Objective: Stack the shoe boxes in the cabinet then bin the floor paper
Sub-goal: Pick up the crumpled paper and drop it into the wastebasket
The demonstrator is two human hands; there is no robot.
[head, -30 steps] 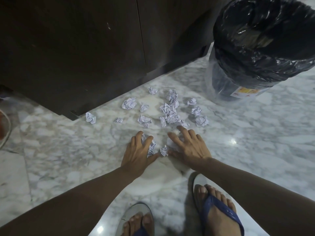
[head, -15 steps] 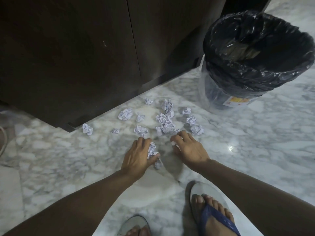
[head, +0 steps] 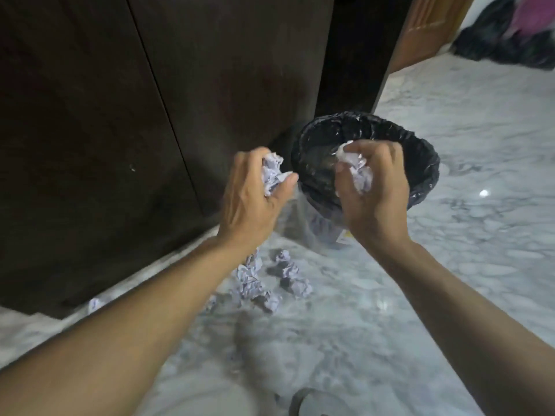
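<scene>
My left hand (head: 250,202) is raised just left of the bin and grips crumpled white paper (head: 273,174). My right hand (head: 374,190) holds another wad of crumpled paper (head: 357,171) over the bin's open mouth. The bin (head: 420,151) is round, lined with a black plastic bag, and stands on the marble floor by the cabinet's corner. Several more paper balls (head: 255,280) lie on the floor below my hands. The dark wooden cabinet (head: 120,115) has its doors closed, and no shoe boxes are visible.
White marble floor (head: 450,265) stretches to the right and back. A wooden door (head: 426,28) stands at the upper right, with dark bags (head: 504,40) behind it. A slipper's edge (head: 306,400) shows at the bottom.
Both hands closed on paper on the floor and rose with it up to the bin. My view lifted, so the bin now sits at the centre.
</scene>
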